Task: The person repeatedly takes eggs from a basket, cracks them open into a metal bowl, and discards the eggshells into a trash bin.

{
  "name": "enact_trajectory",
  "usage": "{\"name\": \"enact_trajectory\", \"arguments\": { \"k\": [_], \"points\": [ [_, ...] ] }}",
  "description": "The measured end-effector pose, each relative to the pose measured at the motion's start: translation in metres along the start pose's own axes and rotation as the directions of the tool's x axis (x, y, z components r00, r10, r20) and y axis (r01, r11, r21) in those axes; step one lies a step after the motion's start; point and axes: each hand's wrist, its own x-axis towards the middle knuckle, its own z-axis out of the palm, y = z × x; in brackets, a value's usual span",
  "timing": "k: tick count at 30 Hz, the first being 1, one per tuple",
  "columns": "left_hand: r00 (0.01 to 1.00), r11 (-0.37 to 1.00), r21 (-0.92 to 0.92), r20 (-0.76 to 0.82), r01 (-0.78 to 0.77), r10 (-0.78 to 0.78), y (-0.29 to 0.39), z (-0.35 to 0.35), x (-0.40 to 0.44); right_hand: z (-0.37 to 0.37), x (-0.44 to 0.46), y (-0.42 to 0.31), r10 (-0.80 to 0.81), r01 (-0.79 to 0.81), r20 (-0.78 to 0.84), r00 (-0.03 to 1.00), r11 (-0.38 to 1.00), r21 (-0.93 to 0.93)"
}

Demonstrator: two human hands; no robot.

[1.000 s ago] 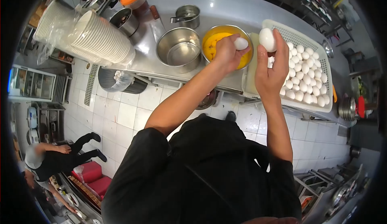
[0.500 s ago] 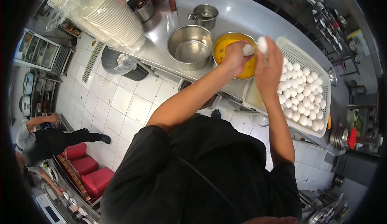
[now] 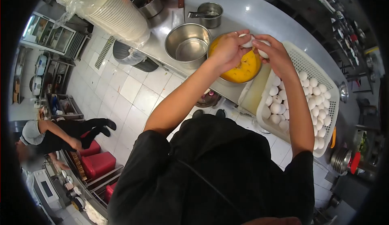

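Over a metal bowl of yolks (image 3: 246, 69), my left hand (image 3: 228, 51) has its fingers wrapped round a white egg (image 3: 245, 41). Close on its right, my right hand (image 3: 276, 54) grips another white egg (image 3: 262, 50), partly hidden by the fingers. The two eggs are side by side, nearly touching; whether either shell is cracked cannot be made out. Right of the bowl, a white perforated basket (image 3: 334, 103) holds several white eggs (image 3: 315, 91), partly covered by my right forearm.
An empty steel pot (image 3: 188, 46) stands left of the bowl, with a small handled pot (image 3: 211, 15) and a cleaver (image 3: 178, 16) behind. Stacked white containers (image 3: 117, 16) stand further left. A bin (image 3: 133, 57) is below the counter. Another person (image 3: 52, 134) is at lower left.
My right hand has moved left with its egg, up to the egg in my left hand, above the bowl. The view has shifted, and the other person has changed posture.
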Motion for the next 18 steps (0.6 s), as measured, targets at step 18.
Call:
{"name": "enact_trajectory", "arguments": {
  "k": [18],
  "points": [
    [0.958,0.337,0.941,-0.119,0.025,0.261,0.009,-0.008,0.004,-0.008,0.056,0.016,-0.200,0.259,0.233,0.952,0.931,-0.258]
  ]
}}
